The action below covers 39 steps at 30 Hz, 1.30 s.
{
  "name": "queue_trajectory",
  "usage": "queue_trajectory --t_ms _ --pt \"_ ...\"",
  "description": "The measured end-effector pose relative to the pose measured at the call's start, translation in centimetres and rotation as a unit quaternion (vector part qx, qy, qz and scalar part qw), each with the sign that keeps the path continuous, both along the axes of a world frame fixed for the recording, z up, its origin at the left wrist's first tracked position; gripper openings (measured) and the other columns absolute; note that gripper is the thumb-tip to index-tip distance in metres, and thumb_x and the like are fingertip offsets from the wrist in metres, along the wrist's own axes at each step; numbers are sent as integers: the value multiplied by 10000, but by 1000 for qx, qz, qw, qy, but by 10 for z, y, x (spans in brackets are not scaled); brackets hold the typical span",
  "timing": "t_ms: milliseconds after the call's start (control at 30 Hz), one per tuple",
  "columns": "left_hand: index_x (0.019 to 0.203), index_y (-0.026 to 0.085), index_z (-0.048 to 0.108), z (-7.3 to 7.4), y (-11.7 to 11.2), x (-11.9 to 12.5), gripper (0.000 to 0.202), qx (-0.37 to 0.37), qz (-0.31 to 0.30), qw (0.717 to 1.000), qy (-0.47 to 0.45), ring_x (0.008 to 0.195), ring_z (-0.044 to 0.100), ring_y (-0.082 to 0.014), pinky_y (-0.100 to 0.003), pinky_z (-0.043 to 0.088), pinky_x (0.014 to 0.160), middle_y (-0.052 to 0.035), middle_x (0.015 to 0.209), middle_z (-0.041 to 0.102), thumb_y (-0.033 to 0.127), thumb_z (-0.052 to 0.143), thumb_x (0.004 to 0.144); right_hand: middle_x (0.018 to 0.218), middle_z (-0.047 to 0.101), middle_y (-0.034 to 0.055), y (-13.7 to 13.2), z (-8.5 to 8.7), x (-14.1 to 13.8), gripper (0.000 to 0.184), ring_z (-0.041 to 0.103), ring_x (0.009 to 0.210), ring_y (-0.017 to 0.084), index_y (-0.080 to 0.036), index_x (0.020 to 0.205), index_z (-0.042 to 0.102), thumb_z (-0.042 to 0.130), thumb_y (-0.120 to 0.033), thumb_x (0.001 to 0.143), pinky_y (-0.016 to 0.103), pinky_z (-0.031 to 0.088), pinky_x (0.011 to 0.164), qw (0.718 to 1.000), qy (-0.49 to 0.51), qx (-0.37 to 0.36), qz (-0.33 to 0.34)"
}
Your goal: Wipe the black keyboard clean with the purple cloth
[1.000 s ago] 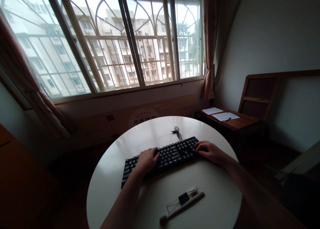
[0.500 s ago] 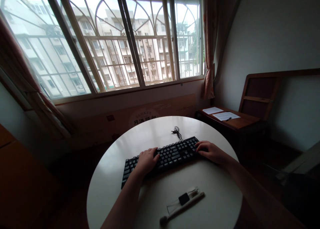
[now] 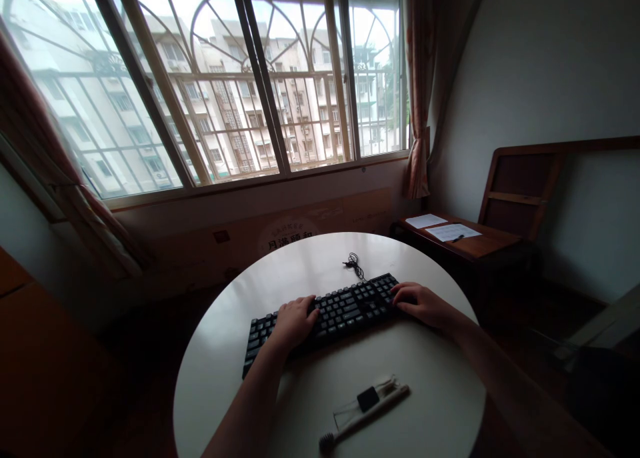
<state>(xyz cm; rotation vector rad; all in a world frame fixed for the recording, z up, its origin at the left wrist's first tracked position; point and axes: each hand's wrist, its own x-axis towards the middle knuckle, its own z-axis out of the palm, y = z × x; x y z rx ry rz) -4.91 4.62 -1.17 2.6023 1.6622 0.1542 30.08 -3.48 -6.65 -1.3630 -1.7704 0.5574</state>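
2 hands (image 3: 295, 321) on kbd (image 3: 345, 308), axis near-L to far-R

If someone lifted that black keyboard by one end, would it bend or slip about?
It probably would not bend: the keyboard looks like one rigid slab. Pushed, it would likely slide easily, since the round table is smooth and glossy. The bundled cable behind it, seemingly attached, would probably drag along.

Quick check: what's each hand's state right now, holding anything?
Left hand: open, palm down on the left half of the black keyboard, holding nothing.
Right hand: open, resting on the keyboard's right end, holding nothing.
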Motion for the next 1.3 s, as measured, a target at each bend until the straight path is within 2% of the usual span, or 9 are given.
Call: queue_trajectory --t_ms 633,1067,1167,1300 --pt "1403 233 522 0 0 1 497 0 1 1000 -3 1268 538 -280 -408 374 1084 -82 1402 589 417 428 951 1209 647 75 -3 3 -3 117 580 1176 269 -222 845 765 665 -222 785 441 393 1097 999 -26 30 -10" --pt "1413 228 515 -1 1 0 510 -3 0 1000 -7 1271 535 -291 -414 371 1085 -84 1406 585 428 425 953 1298 587 65 -5 4 1 120 540 1228 288 -260 862 795 734 -294 764 460 376 1121 996 -72 41 -29" --pt "1411 227 517 -1 1 0 509 -1 -2 1000 -5 1273 534 -293 -421 371 1087 -85 1405 586 428 423 953 1200 625 74 -6 6 5 126 572 1165 279 -256 849 801 741 -325 763 437 415 1077 996 -68 36 -44" --pt "1407 220 521 -1 1 0 509 0 -4 1000 -6 1266 538 -296 -426 373 1084 -86 1403 587 429 420 954 1020 682 72 -5 6 12 187 645 989 245 -224 888 785 694 -362 801 380 502 929 999 -27 11 -43"
